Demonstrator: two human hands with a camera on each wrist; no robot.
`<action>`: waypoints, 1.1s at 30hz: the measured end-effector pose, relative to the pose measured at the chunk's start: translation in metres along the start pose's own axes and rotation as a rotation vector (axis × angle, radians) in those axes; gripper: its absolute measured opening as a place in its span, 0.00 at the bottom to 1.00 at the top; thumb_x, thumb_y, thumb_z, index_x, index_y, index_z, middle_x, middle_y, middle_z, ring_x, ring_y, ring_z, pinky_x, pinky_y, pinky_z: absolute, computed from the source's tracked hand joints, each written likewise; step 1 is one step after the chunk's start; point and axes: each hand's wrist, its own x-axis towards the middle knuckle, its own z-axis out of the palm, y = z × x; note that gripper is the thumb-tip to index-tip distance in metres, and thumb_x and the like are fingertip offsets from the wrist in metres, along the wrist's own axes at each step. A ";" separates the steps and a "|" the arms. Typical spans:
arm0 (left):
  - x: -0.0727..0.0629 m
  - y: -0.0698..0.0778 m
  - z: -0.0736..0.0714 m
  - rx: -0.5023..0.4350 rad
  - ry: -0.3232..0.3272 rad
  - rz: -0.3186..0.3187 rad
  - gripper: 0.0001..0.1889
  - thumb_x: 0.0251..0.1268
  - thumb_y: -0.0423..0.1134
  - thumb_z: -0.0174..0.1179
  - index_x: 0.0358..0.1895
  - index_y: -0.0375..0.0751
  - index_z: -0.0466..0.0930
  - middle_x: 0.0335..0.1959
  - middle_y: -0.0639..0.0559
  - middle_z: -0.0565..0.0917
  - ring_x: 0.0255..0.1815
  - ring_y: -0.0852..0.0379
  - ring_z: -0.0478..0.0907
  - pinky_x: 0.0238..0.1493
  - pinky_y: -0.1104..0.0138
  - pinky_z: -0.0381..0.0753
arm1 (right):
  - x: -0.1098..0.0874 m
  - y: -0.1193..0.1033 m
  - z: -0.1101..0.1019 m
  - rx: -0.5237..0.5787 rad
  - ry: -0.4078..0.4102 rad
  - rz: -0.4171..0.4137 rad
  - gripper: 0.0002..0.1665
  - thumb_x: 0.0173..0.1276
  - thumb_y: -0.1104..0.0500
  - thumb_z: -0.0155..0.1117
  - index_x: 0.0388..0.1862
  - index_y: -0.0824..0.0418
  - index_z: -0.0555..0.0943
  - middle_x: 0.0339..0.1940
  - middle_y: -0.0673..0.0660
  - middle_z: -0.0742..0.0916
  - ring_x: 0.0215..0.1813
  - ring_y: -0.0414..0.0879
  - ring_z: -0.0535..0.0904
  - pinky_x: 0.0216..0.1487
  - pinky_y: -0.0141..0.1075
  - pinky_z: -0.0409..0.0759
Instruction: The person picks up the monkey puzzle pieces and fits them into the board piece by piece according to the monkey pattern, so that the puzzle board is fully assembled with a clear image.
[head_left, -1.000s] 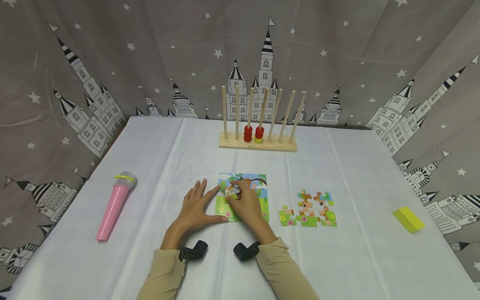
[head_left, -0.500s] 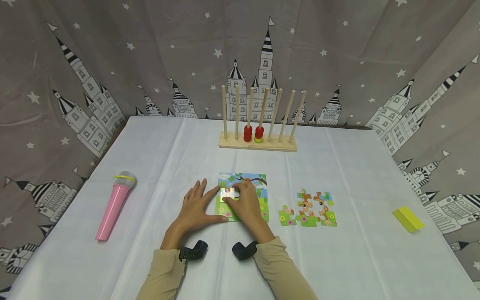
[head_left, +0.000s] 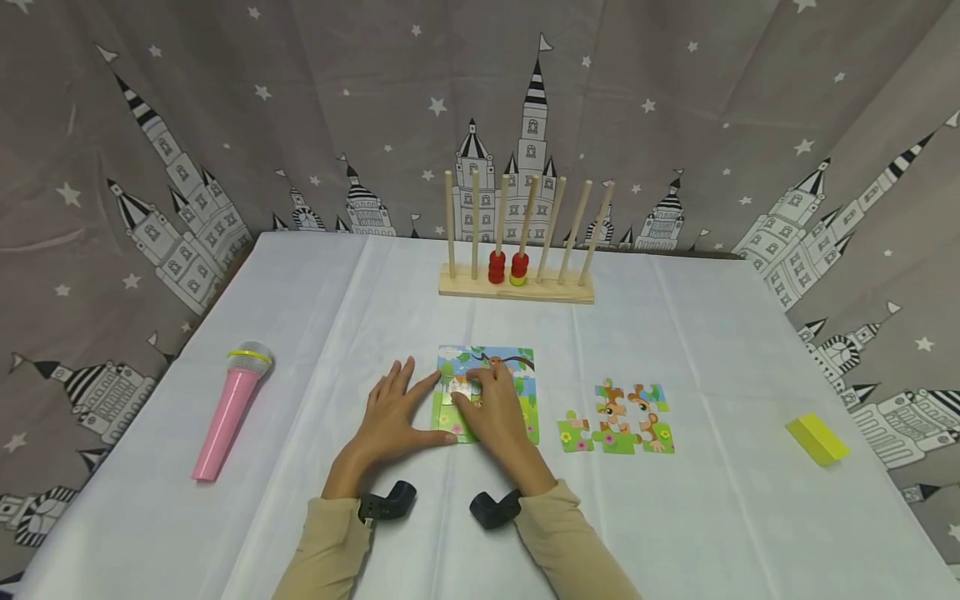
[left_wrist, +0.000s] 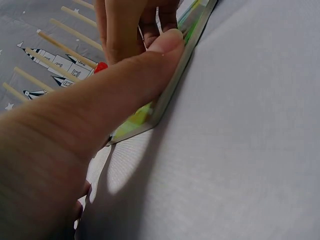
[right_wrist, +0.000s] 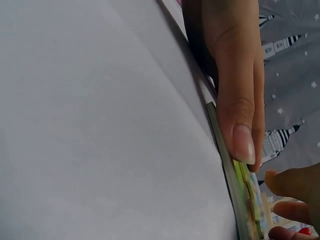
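A square jigsaw puzzle board [head_left: 531,417] with a sky, branch and grass picture lies in front of me. My left hand [head_left: 386,421] is spread beside it, fingertips at its left edge and thumb on the near edge. In the left wrist view the left thumb [left_wrist: 150,62] lies straight over the board's edge. My right hand [head_left: 497,412] pinches a puzzle piece [head_left: 459,388] between thumb and index finger, low over the board's left middle. The right wrist view shows the right fingers [right_wrist: 295,210] close over the board. The hand covers the board's middle.
Several loose puzzle pieces [head_left: 618,441] lie right of the board. Behind stands a wooden peg counter [head_left: 517,292] with red and yellow rings. A pink toy microphone [head_left: 228,421] lies at left, and a folded yellow paper-like piece [head_left: 817,439] at far right.
The puzzle piece in my right fingers has tilted, catching glare half a second ago and less now, and has shifted slightly over the board. The left hand stays where it was.
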 end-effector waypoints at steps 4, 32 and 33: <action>0.000 0.000 0.001 0.007 0.003 -0.002 0.49 0.36 0.65 0.65 0.68 0.54 0.59 0.72 0.37 0.47 0.73 0.38 0.38 0.69 0.43 0.41 | -0.009 -0.004 -0.005 -0.070 -0.036 -0.088 0.23 0.57 0.51 0.65 0.49 0.62 0.79 0.42 0.58 0.78 0.43 0.49 0.75 0.43 0.41 0.75; 0.000 0.002 -0.002 0.028 0.011 0.022 0.46 0.39 0.59 0.67 0.66 0.48 0.62 0.71 0.34 0.48 0.72 0.35 0.40 0.68 0.41 0.43 | -0.035 -0.015 -0.012 -0.279 -0.316 -0.217 0.33 0.68 0.37 0.40 0.62 0.57 0.69 0.67 0.59 0.69 0.71 0.54 0.59 0.67 0.56 0.58; 0.000 0.002 -0.002 0.028 0.011 0.023 0.46 0.38 0.60 0.67 0.66 0.48 0.62 0.71 0.34 0.48 0.72 0.35 0.40 0.68 0.41 0.43 | -0.035 -0.015 -0.012 -0.278 -0.318 -0.216 0.33 0.68 0.37 0.40 0.62 0.57 0.69 0.67 0.59 0.69 0.71 0.55 0.59 0.67 0.56 0.58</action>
